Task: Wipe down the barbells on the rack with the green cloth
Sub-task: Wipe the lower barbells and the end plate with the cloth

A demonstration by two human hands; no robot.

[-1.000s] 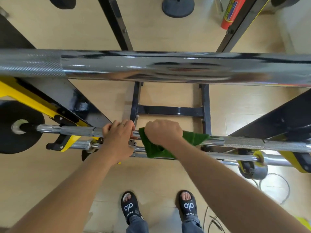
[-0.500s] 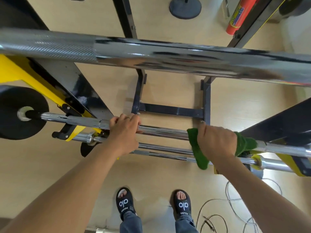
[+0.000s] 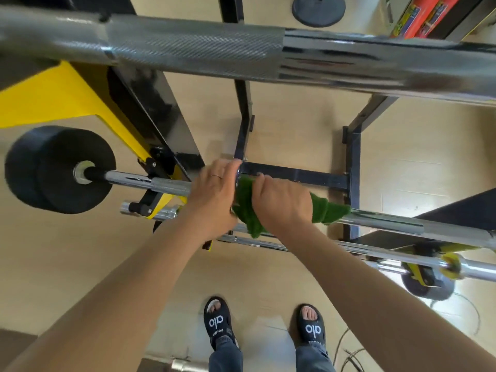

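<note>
A chrome barbell point(image 3: 386, 222) lies across the black-and-yellow rack point(image 3: 150, 108) at waist height, with a black weight plate point(image 3: 45, 167) on its left end. My left hand point(image 3: 212, 194) grips this bar near its middle. Right beside it, my right hand point(image 3: 281, 205) is wrapped around the same bar through the green cloth point(image 3: 327, 209), whose ends hang out on both sides of the fist. A thick barbell point(image 3: 193, 49) crosses the top of the view, close to the camera. Thinner bars point(image 3: 418, 261) lie lower on the rack, below my hands.
Black rack struts and a crossbar point(image 3: 295, 174) stand behind the bars. A round black base point(image 3: 318, 6) and a red-orange roll point(image 3: 424, 17) are on the floor beyond. Cables point(image 3: 349, 353) lie by my sandalled feet point(image 3: 217, 322). Another small plate point(image 3: 426, 285) sits low right.
My right hand slid the green cloth right along the bar, then back left, and now sits against my left hand. The view has shifted left.
</note>
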